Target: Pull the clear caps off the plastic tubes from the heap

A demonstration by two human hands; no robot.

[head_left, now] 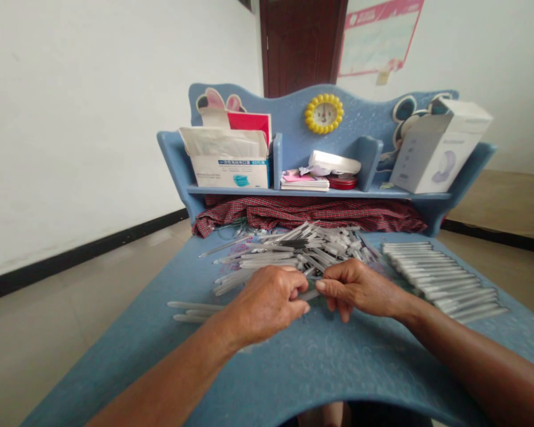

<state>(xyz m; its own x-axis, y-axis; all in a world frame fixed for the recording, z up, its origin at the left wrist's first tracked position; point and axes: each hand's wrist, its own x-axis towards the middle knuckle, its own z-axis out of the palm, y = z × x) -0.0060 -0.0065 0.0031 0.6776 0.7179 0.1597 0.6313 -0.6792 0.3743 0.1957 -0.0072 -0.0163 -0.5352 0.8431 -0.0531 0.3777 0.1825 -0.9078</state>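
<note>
Over the middle of the desk, my left hand and my right hand come close together, both with closed fingers. A short length of a slim, clear pen shows between them, one end in each hand's pinch. My fingers hide most of it. Just beyond my hands lies a loose pile of clear and whitish pens, pointing in many directions, some with dark parts. Beside my left forearm are a few pens lying side by side. To the right of my right hand, several pens form a neat row.
The blue desk has a raised back shelf. On it stand a face mask box, stacked papers, a red round tin and a white box. A yellow clock and a checked cloth are behind the pile.
</note>
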